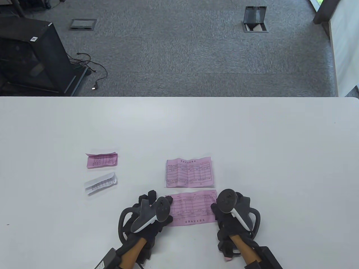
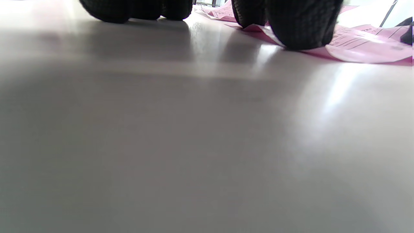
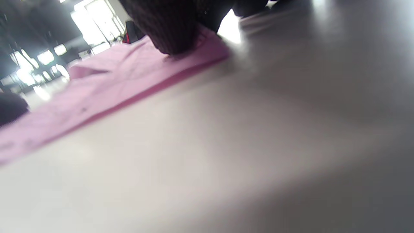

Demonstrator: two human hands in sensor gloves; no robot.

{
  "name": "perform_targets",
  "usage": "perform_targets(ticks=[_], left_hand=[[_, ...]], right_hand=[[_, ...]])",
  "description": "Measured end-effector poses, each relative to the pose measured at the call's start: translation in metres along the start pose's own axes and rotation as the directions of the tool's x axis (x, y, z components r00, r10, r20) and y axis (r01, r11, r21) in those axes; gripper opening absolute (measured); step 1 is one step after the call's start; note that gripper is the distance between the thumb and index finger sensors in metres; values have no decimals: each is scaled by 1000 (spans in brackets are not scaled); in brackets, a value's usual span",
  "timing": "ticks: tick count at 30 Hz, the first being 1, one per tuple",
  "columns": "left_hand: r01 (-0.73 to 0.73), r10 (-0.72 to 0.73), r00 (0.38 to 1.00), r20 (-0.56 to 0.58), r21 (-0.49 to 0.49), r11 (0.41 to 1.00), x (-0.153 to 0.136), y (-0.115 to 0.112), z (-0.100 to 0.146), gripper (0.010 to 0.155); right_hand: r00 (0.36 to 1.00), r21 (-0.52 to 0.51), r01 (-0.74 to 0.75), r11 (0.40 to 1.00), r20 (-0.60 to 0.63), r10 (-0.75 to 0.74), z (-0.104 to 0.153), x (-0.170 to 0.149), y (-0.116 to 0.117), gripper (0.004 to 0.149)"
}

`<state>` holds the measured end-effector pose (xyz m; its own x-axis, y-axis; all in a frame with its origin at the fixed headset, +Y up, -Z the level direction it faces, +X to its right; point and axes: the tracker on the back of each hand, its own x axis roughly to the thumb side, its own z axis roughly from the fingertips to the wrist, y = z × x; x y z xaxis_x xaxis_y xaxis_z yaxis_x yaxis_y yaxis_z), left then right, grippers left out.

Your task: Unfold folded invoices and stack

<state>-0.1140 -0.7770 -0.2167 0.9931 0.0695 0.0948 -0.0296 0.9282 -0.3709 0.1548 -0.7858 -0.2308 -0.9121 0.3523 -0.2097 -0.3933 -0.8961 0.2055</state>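
Table view: left hand (image 1: 150, 214) and right hand (image 1: 231, 210) press flat fingers on the near pink invoice (image 1: 193, 208), apparently smoothing its creases before stacking.

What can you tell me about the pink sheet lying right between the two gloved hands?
The pink sheet is a thin printed form, opened out flat on the white table nearest the person, long side running left to right. Dark ruled boxes and lines of small text cover it, with faint fold creases. The left hand presses its left end and the right hand its right end, fingertips down on the paper. Another unfolded pink form lies just beyond, apart.
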Motion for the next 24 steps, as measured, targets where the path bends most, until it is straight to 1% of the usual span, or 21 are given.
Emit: perform_targets(ticks=[2, 3, 5, 6, 7, 9, 10, 12, 14, 16, 19, 20, 21, 23, 24], left_hand=[[-1, 1, 1000, -1, 0, 1000, 0, 0, 0, 70], [-2, 2, 1000, -1, 0, 1000, 0, 0, 0, 70], [-4, 4, 1000, 0, -1, 1000, 0, 0, 0, 70], [-6, 6, 1000, 1, -2, 1000, 0, 0, 0, 71], [-8, 8, 1000, 1, -3, 1000, 0, -1, 0, 71], [-16, 16, 1000, 3, -3, 1000, -1, -1, 1, 71], [-25, 25, 1000, 5, -1, 1000, -2, 0, 1, 72], [-58, 58, 998, 10, 14, 998, -4, 1, 2, 72], [-146, 145, 989, 26, 45, 988, -8, 5, 3, 73], [-256, 253, 966, 45, 66, 964, -14, 11, 5, 76], [-433, 425, 901, 85, 114, 894, -26, 21, 10, 82], [-469, 460, 883, 96, 123, 875, -30, 23, 11, 85], [-529, 516, 848, 122, 137, 837, -35, 24, 13, 88], [-663, 631, 746, 212, 147, 734, -43, 25, 15, 93], [-730, 688, 679, 258, 136, 670, -46, 24, 16, 95]], right_hand=[[995, -52, 100, 994, -20, -101, 1, -4, -4, 37], [993, -70, 117, 991, 2, -117, 2, -6, -6, 37], [978, -98, 206, 974, 47, -202, 4, -7, -11, 37], [956, -93, 290, 953, 70, -284, 5, -7, -13, 37], [941, -74, 335, 939, 74, -330, 6, -7, -14, 37], [900, 4, 428, 904, 89, -427, 8, -6, -17, 36], [869, 48, 480, 876, 114, -482, 9, -4, -18, 36], [828, 96, 534, 840, 141, -543, 12, 1, -21, 36], [791, 131, 559, 819, 211, -574, 16, 7, -27, 36], [768, 144, 563, 814, 272, -580, 22, 12, -35, 36], [720, 133, 579, 805, 380, -581, 34, 20, -50, 36], [704, 134, 586, 799, 406, -583, 37, 22, -54, 36], [682, 134, 594, 794, 440, -584, 41, 23, -59, 36], [644, 133, 604, 786, 499, -579, 50, 26, -69, 36], [619, 134, 606, 784, 539, -571, 54, 28, -73, 36]])
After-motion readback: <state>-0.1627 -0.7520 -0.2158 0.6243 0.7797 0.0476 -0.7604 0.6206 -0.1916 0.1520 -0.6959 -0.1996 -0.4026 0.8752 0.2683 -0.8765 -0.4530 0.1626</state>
